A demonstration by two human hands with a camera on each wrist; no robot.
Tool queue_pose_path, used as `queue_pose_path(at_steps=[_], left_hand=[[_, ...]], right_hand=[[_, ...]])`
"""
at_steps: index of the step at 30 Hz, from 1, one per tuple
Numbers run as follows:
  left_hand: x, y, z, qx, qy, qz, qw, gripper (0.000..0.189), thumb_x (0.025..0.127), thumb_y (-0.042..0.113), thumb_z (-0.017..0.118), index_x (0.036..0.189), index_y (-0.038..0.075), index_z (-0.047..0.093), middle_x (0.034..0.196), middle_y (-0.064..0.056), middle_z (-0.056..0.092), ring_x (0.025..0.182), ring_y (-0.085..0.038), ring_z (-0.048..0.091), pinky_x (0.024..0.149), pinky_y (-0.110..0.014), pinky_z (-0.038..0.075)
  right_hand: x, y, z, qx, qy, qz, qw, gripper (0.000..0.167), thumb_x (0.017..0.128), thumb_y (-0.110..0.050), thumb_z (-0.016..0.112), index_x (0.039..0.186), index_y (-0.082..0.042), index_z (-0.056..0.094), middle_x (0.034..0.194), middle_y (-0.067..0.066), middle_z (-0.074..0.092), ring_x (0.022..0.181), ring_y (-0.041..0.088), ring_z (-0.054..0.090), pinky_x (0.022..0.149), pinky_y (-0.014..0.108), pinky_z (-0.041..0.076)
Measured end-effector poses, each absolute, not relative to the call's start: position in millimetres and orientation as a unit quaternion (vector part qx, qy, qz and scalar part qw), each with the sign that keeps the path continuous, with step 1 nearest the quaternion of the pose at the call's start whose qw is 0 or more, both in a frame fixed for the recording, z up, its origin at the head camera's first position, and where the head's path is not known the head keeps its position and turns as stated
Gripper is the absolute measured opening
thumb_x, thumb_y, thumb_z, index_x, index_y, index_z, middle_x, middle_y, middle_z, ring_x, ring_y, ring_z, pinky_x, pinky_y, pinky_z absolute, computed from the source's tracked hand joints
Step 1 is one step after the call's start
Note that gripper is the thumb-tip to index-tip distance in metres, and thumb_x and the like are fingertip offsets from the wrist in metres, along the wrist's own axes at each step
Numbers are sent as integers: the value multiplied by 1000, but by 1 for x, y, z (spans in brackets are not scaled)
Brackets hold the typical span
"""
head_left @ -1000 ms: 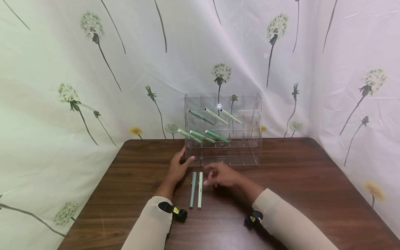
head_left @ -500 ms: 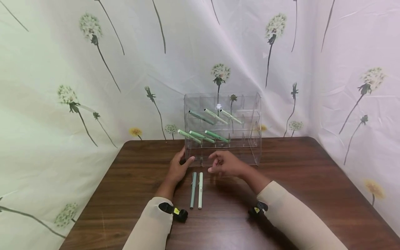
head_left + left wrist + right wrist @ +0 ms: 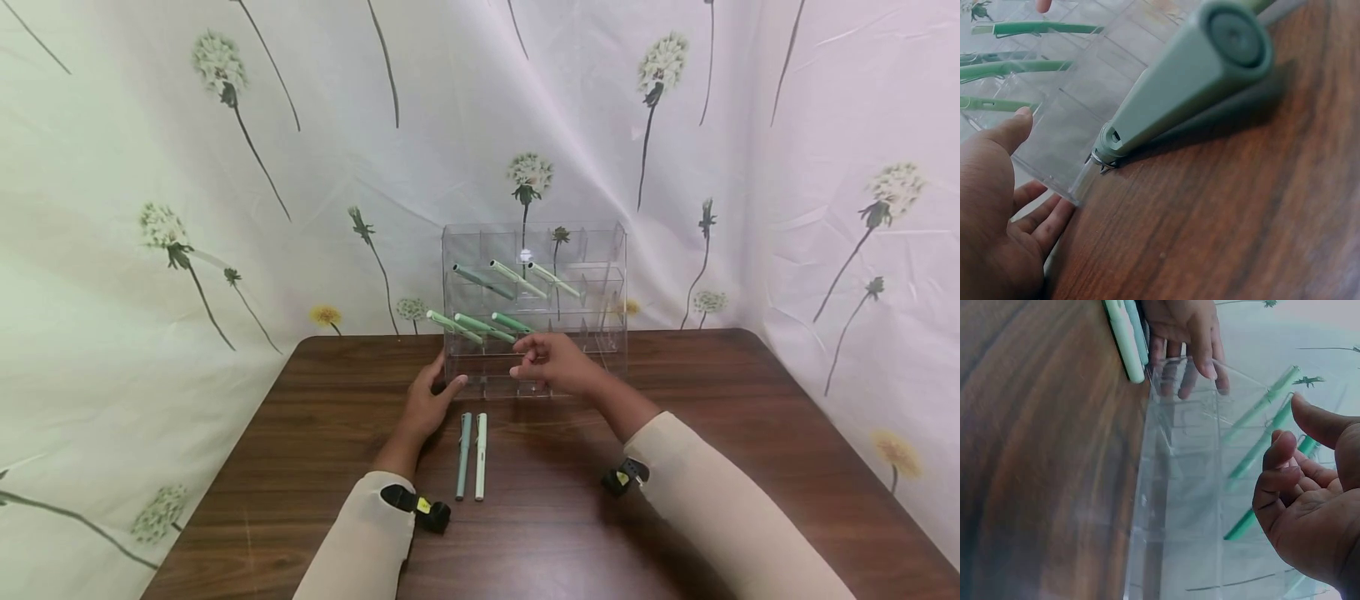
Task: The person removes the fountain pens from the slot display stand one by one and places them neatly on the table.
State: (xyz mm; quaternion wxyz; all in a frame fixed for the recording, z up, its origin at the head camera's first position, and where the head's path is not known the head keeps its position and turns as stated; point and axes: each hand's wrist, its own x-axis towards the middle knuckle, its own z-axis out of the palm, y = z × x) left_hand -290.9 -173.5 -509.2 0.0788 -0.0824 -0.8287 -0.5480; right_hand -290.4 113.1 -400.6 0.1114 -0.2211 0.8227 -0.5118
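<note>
A clear acrylic pen rack (image 3: 536, 227) stands at the back of the table. My left hand (image 3: 427, 408) grips its left side, thumb in front and fingers behind the panel, as the left wrist view shows. My right hand (image 3: 558, 364) hovers before the lower row with bent fingers, nothing between them. That row bears a light green pen (image 3: 453, 326), a mid-green pen (image 3: 482, 326) and a darker green pen (image 3: 510, 322), partly covered by the hand. Above lie a teal pen (image 3: 483, 282) and two pale green pens (image 3: 517, 278). A grey-green pen (image 3: 464, 457) and a whitish-green pen (image 3: 481, 457) lie side by side on the table.
The brown wooden table (image 3: 300, 467) ends just behind the rack. A cloth with a dandelion print (image 3: 337, 142) hangs behind and at the sides. Black wrist cameras sit at both cuffs. The bottom tier (image 3: 498, 387) of the rack shows no pens.
My right hand has risen and moved away from beside the two table pens to the front of the rack's lower pen row. The left hand and all pens have stayed put.
</note>
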Motion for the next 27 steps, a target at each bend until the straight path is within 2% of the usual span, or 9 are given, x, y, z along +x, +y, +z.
queue_pose_path(at_steps=[5,9,13,15,18,21,23,27], left_hand=[[-291,-173,-509,-85,-832,-542,77,78,108,36,72,174,26,31,167,-23,46,157,-44,43,129,-65,34],[-292,-174,-509,-89,-829,-547,79,78,108,36,72,174,26,31,167,-23,46,157,-44,43,129,-65,34],[-291,-173,-508,-91,-827,-550,79,79,108,36,72,174,26,31,167,-24,46,156,-44,44,128,-65,35],[-290,-173,-508,-90,-827,-549,79,79,108,36,72,174,26,31,167,-23,46,156,-44,44,128,-65,35],[-290,-174,-508,-89,-827,-549,78,79,108,36,72,174,26,31,168,-23,45,157,-44,43,129,-65,34],[-291,-174,-509,-87,-828,-548,76,79,108,37,72,174,27,31,168,-23,45,157,-44,43,129,-65,35],[-291,-174,-509,-87,-828,-550,74,78,108,37,72,174,27,30,168,-23,45,157,-45,43,128,-65,35],[-290,-173,-509,-87,-827,-550,75,78,108,36,72,174,26,31,168,-23,44,157,-45,43,128,-66,35]], right_hand=[[-296,117,-388,-219,834,-497,95,46,102,-14,80,142,3,64,92,4,68,72,23,65,68,38,60],[-301,119,-380,-217,839,-494,69,49,101,-14,81,142,6,63,96,6,69,72,34,67,65,36,61],[-305,120,-376,-213,837,-501,53,47,101,-12,80,143,5,64,105,12,70,73,39,68,64,43,62],[-307,119,-375,-209,838,-502,45,46,102,-12,79,143,4,66,112,15,69,72,35,67,65,45,61],[-310,118,-374,-203,843,-497,34,44,103,-13,78,143,0,66,123,19,67,67,23,64,64,42,59],[-312,117,-374,-196,851,-486,29,44,104,-16,77,145,-3,66,131,21,67,64,19,62,63,35,55],[-314,116,-374,-191,857,-477,28,44,104,-18,78,145,-6,67,133,20,67,65,19,63,64,34,56],[-321,115,-379,-189,869,-456,22,47,105,-20,77,147,-4,65,137,20,66,67,16,66,65,34,58]])
